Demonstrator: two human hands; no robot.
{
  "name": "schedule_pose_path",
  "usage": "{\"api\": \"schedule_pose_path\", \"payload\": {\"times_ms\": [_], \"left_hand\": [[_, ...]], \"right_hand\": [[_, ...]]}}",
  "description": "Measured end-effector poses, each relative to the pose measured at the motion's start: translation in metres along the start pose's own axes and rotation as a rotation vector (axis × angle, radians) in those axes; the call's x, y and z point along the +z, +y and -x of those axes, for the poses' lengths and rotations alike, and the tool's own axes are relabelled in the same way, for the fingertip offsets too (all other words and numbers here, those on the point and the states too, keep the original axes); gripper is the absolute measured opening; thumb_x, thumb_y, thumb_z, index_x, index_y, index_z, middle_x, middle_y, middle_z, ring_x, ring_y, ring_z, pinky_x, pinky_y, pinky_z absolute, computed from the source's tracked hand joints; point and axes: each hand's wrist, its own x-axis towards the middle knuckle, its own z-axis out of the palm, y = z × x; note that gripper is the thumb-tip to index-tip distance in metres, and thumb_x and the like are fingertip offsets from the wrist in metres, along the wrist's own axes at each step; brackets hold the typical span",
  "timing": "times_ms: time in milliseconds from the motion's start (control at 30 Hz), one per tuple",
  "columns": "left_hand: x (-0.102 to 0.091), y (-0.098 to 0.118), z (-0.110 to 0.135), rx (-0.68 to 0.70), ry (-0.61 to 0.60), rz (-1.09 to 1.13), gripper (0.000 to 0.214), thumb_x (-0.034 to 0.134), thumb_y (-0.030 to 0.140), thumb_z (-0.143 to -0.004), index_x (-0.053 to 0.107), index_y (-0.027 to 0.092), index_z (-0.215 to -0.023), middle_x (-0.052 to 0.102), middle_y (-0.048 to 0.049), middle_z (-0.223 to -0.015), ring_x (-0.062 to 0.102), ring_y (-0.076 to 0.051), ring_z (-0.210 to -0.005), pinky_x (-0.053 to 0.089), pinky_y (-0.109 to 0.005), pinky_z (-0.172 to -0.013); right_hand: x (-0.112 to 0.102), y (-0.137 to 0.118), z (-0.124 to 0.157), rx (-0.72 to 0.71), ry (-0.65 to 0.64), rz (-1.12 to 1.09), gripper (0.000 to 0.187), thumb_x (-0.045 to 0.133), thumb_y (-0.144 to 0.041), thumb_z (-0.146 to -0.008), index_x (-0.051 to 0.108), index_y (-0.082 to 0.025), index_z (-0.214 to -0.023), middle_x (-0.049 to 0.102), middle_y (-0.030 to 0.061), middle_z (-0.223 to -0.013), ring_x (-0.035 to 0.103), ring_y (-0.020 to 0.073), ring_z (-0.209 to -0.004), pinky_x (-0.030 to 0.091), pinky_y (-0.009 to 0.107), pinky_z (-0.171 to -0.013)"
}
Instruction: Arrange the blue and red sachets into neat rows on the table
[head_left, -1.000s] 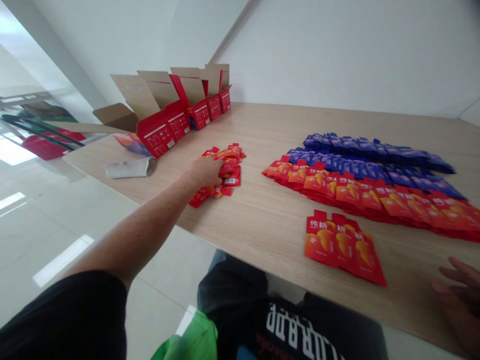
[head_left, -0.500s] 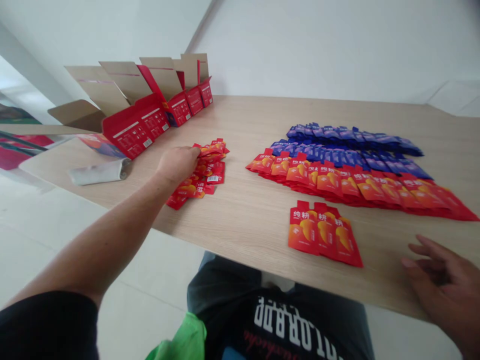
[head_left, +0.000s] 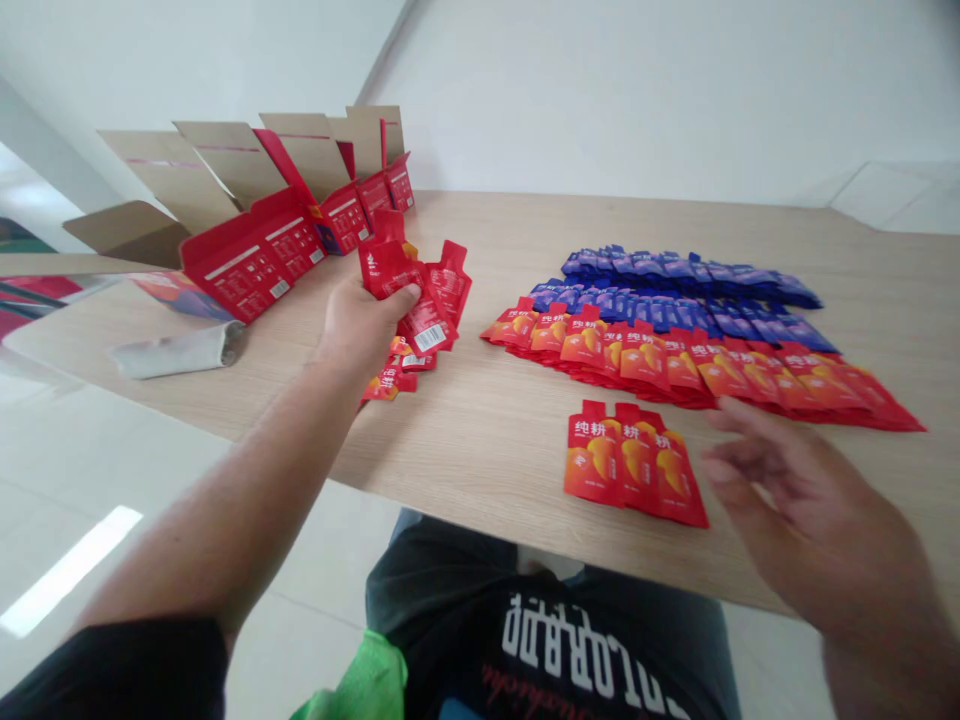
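Observation:
My left hand (head_left: 367,322) grips a few red sachets (head_left: 409,285), fanned out, thumb on top, with a barcode side facing up. Beneath it, more red sachets (head_left: 390,383) lie in a loose pile on the table. My right hand (head_left: 795,490) hovers with its fingers apart and nothing in them. Just left of it lies a small overlapping set of red sachets (head_left: 634,460) with yellow fruit printed on them. Farther back spreads a long row of red sachets (head_left: 682,362), and behind that are rows of blue sachets (head_left: 675,270).
Several open red cartons (head_left: 255,260) with raised cardboard flaps line the table's left side. A rolled whitish cloth or wrap (head_left: 176,350) lies near the left edge. The wooden table (head_left: 465,440) ends at my lap, and a white wall (head_left: 637,100) stands behind it.
My left hand has lifted several red sachets off the left pile. My right hand has moved left and inward, nearer the small set of sachets. The view has shifted slightly.

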Motion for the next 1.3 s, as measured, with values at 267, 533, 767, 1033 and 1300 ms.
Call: {"api": "schedule_pose_path", "payload": {"times_ms": [267, 533, 767, 1033, 1300], "left_hand": [[0.069, -0.001, 0.087, -0.522, -0.280, 0.616, 0.042, 0.098, 0.020, -0.066, 0.073, 0.016, -0.100, 0.082, -0.0062, -0.095, 0.081, -0.025, -0.089, 0.067, -0.047, -0.097], [0.073, -0.004, 0.107, -0.582, -0.275, 0.585, 0.042, 0.102, 0.020, -0.063, 0.076, 0.015, -0.095, 0.082, -0.0038, -0.088, 0.077, -0.019, -0.076, 0.067, -0.033, -0.079], [0.060, -0.004, 0.112, -0.673, -0.171, 0.507, 0.050, 0.106, 0.017, -0.053, 0.074, 0.015, -0.091, 0.081, -0.0025, -0.084, 0.074, -0.017, -0.072, 0.067, -0.028, -0.074], [0.061, -0.002, 0.120, -0.658, -0.174, 0.472, 0.055, 0.109, 0.018, -0.043, 0.077, 0.014, -0.088, 0.082, -0.0028, -0.083, 0.073, -0.017, -0.071, 0.067, -0.026, -0.066], [0.060, -0.007, 0.121, -0.638, -0.187, 0.492, 0.045, 0.103, 0.012, -0.053, 0.076, 0.014, -0.089, 0.082, -0.0031, -0.084, 0.075, -0.017, -0.072, 0.067, -0.026, -0.068]], "right_hand": [[0.093, -0.082, -0.111, 0.209, -0.523, -0.710, 0.039, 0.071, -0.050, -0.101, 0.068, -0.022, -0.129, 0.076, 0.0118, -0.118, 0.076, 0.0273, -0.091, 0.066, 0.039, -0.068], [0.075, -0.060, -0.104, 0.079, -0.316, -0.283, 0.028, 0.063, -0.049, -0.101, 0.066, -0.022, -0.091, 0.069, 0.0034, -0.080, 0.063, 0.0220, -0.072, 0.047, 0.033, -0.063], [-0.027, -0.015, -0.077, 0.068, -0.149, 0.255, 0.028, 0.064, -0.044, -0.093, 0.051, -0.025, -0.077, 0.056, 0.0001, -0.066, 0.049, 0.0185, -0.059, 0.030, 0.034, -0.058], [-0.026, 0.016, -0.061, 0.220, -0.376, 0.431, 0.022, 0.071, -0.018, -0.079, 0.050, -0.025, -0.083, 0.057, -0.0045, -0.065, 0.051, 0.0171, -0.058, 0.028, 0.032, -0.057], [0.000, 0.005, -0.063, 0.352, -0.398, 0.313, 0.035, 0.074, -0.025, -0.092, 0.055, -0.023, -0.121, 0.060, -0.0074, -0.064, 0.060, 0.0203, -0.060, 0.035, 0.033, -0.059]]}}
